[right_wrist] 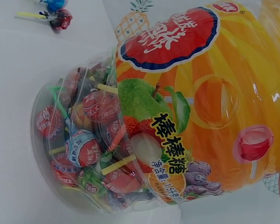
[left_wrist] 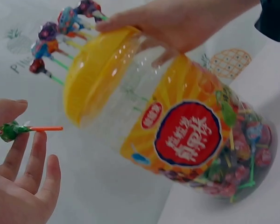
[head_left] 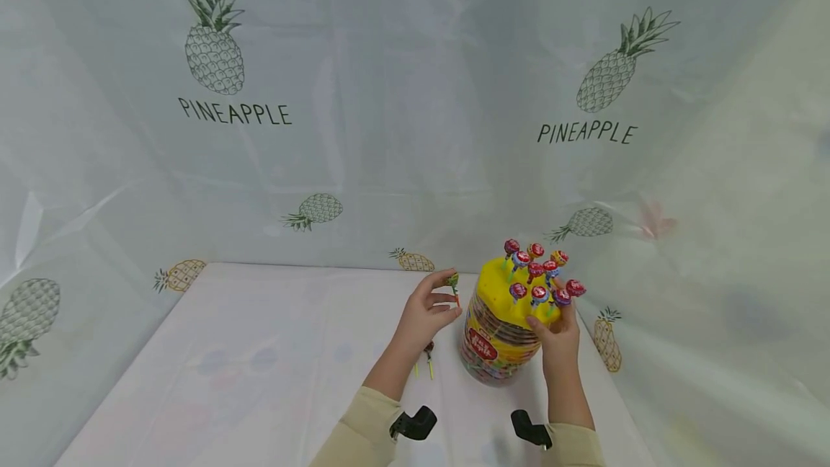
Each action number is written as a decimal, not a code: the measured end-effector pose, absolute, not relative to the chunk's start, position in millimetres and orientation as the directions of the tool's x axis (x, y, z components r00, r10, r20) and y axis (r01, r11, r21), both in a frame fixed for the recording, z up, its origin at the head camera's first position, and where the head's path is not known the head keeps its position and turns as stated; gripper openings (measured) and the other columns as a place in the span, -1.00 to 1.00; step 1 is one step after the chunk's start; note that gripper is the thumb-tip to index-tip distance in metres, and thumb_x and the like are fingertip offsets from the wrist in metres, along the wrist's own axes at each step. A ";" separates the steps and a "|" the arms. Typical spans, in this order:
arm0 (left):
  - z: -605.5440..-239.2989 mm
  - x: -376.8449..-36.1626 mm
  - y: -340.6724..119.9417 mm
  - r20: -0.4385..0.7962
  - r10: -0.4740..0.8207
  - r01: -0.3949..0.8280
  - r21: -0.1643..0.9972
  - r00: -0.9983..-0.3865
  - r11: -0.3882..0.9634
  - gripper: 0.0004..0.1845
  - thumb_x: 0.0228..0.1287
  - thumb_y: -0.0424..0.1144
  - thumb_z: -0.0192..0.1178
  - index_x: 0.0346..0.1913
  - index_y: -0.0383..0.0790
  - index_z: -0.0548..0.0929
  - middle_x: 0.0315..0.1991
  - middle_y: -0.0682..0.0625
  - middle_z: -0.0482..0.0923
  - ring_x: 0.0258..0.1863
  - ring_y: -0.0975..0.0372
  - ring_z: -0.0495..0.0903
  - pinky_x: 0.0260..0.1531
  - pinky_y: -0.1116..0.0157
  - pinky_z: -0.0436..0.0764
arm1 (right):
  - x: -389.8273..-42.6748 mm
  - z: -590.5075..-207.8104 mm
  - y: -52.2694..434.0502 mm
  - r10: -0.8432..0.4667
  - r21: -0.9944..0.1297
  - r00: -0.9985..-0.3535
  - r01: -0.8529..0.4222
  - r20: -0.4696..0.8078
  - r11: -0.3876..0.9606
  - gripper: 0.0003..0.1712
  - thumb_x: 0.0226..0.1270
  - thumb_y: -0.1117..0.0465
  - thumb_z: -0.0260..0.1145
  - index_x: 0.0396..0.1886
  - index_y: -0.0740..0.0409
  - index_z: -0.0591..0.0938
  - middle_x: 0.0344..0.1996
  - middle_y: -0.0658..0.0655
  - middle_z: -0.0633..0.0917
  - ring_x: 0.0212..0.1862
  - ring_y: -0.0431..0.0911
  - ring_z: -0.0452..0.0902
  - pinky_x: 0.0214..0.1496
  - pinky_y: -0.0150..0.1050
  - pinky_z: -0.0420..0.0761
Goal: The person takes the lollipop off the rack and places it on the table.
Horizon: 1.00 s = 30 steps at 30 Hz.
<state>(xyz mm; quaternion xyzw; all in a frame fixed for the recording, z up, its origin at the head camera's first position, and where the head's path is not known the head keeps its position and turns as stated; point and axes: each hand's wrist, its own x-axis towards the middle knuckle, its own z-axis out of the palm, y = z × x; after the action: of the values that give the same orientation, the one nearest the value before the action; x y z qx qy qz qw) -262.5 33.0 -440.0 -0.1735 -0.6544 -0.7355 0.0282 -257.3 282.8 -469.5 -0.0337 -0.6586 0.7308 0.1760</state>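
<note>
A green lollipop point(head_left: 454, 283) is pinched in the left hand's point(head_left: 424, 316) grip beside the lollipop jar point(head_left: 499, 337), which is steadied near the table's point(head_left: 259, 366) right edge, its yellow lid point(head_left: 502, 290) clasped by the right hand point(head_left: 559, 334).

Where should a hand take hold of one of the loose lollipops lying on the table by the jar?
Pinch the thin stick of a loose lollipop, coming from above. They lie flat on the table, just left of the jar and below the left hand, so the stick offers a narrow part two fingertips can close on. Their wrapped heads are partly hidden by that hand's wrist.
</note>
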 end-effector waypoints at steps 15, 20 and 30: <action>-456.5 -244.8 -0.4 0.144 0.071 0.138 0.987 -0.987 -0.087 -0.54 0.21 -0.52 0.27 0.20 -0.28 0.54 -0.05 -0.15 0.55 -0.26 0.16 0.62 -0.33 0.32 0.56 | -258.0 -468.7 284.0 0.301 -0.973 -0.935 -0.219 0.187 -0.078 -0.13 0.28 0.35 0.36 0.49 -0.28 0.26 0.43 0.00 0.22 0.44 0.00 0.12 0.21 -0.44 0.39; -491.1 -258.9 -8.0 0.112 0.026 0.109 0.991 -0.993 -0.071 -0.55 0.17 -0.52 0.30 0.16 -0.29 0.58 -0.14 -0.13 0.60 -0.32 0.13 0.66 -0.43 0.32 0.54 | -258.1 -467.7 283.9 0.305 -0.966 -0.929 -0.245 0.210 -0.080 -0.15 0.28 0.37 0.35 0.47 -0.27 0.29 0.42 -0.01 0.22 0.45 -0.01 0.10 0.23 -0.43 0.38; -538.6 -266.6 -26.9 0.063 -0.088 0.065 0.998 -0.994 -0.009 -0.52 0.12 -0.60 0.26 0.14 -0.28 0.61 -0.15 -0.27 0.59 -0.23 -0.14 0.65 -0.26 0.07 0.63 | -259.2 -470.6 281.6 0.296 -0.936 -0.909 -0.336 0.294 -0.104 -0.16 0.28 0.47 0.30 0.48 -0.14 0.28 0.40 0.02 0.25 0.38 -0.04 0.18 0.16 -0.49 0.42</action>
<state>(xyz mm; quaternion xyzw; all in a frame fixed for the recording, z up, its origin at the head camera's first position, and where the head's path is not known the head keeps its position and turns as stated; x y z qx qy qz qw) -266.6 -26.9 -538.6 0.0085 -0.7017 -0.7104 0.0538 -259.2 281.6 -470.6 0.0160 -0.6348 0.7426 0.2127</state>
